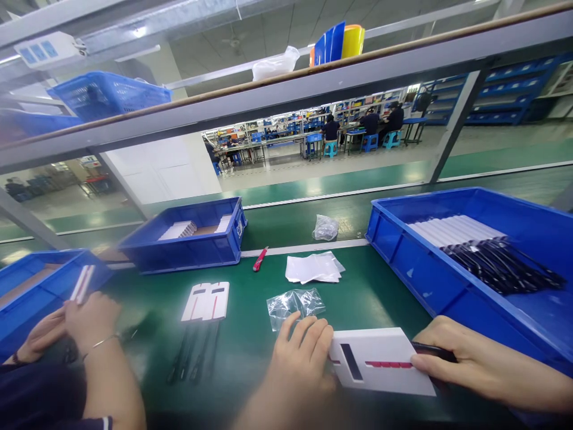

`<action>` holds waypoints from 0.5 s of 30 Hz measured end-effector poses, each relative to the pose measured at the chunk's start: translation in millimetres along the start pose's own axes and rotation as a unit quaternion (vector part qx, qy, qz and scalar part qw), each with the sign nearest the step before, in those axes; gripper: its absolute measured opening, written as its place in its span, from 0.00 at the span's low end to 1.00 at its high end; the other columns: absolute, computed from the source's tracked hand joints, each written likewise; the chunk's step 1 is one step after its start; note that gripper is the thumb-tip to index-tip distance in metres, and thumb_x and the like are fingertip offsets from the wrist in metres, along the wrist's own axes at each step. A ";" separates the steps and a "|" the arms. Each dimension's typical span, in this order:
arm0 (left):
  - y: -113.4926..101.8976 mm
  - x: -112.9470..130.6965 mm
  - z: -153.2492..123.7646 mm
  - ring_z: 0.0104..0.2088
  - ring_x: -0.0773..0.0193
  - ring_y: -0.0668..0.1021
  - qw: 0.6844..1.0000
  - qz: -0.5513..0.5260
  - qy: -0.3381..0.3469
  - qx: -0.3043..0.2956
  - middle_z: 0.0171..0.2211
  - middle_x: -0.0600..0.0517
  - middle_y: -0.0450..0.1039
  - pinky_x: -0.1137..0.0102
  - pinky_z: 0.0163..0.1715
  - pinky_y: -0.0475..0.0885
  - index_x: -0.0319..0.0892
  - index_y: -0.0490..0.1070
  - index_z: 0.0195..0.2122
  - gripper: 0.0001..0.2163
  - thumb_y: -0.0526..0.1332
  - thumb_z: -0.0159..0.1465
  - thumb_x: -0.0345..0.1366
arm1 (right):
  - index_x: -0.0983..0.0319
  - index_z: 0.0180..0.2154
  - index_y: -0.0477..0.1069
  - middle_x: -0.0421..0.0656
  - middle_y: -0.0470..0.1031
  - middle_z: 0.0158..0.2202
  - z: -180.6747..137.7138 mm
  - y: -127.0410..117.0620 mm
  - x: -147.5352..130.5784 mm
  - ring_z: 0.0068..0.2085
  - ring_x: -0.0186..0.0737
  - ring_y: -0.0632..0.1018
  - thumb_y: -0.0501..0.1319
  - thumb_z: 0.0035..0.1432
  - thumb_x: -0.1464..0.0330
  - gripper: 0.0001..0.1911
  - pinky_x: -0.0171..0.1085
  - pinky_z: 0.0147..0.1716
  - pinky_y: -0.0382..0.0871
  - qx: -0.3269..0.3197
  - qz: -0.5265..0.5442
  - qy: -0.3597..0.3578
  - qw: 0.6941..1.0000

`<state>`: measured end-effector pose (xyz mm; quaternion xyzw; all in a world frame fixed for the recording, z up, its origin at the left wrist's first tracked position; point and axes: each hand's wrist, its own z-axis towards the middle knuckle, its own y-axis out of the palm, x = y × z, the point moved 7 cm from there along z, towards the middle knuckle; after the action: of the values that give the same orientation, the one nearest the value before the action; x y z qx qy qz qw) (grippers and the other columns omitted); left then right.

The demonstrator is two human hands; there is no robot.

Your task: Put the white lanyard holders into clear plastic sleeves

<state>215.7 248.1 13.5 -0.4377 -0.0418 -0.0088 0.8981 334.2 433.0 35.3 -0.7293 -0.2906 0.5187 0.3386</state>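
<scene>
A flat white plastic unit (380, 349) with a dark window and a red strip is held tilted in front of me. My left hand (304, 352) has its fingers curled at the unit's left end, with the thumb mostly hidden. At its right end, my right hand (456, 358) is closed, the thumb on the white face near the red strip. A black cable (434, 351) comes out of that end and passes under my right fingers. Just behind my left fingertips lies a clear plastic bag (295, 304) on the green table.
Another person's hands (92, 322) hold a similar white piece at left. Two white units (206, 301) with black cables lie between us. Behind are white sheets (314, 267), a red cutter (260, 259) and a blue bin (183, 239); a larger blue bin (403, 263) holds cabled units at right.
</scene>
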 end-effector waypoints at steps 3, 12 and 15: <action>4.3 -2.0 1.2 0.54 0.52 0.76 1.000 -0.019 -0.008 -0.017 0.54 0.42 0.75 0.53 0.62 0.64 0.36 0.63 0.59 0.25 0.61 0.59 0.31 | 0.58 0.23 0.75 0.44 0.80 0.25 -0.5 2.4 1.6 0.31 0.44 0.79 0.51 0.66 0.53 0.27 0.36 0.32 0.68 -0.009 0.023 0.002 1.000; 14.7 -1.8 0.7 0.57 0.50 0.73 0.998 -0.040 -0.013 -0.038 0.57 0.38 0.71 0.48 0.61 0.63 0.34 0.53 0.64 0.32 0.60 0.59 0.28 | 0.58 0.19 0.75 0.44 0.79 0.24 -3.5 -1.0 13.0 0.33 0.48 0.78 0.54 0.63 0.48 0.29 0.38 0.34 0.67 0.050 0.055 0.020 0.997; 17.4 -1.4 1.4 0.55 0.50 0.74 0.998 -0.049 -0.013 -0.024 0.55 0.39 0.72 0.46 0.61 0.62 0.34 0.52 0.64 0.31 0.59 0.58 0.25 | 0.58 0.20 0.75 0.44 0.79 0.24 -4.9 -0.4 11.5 0.32 0.47 0.78 0.53 0.63 0.49 0.28 0.37 0.32 0.67 0.051 0.038 0.020 0.998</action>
<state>215.1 259.9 0.5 -0.4569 -0.0742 -0.0480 0.8851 342.3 441.2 30.3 -0.7319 -0.2288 0.5305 0.3612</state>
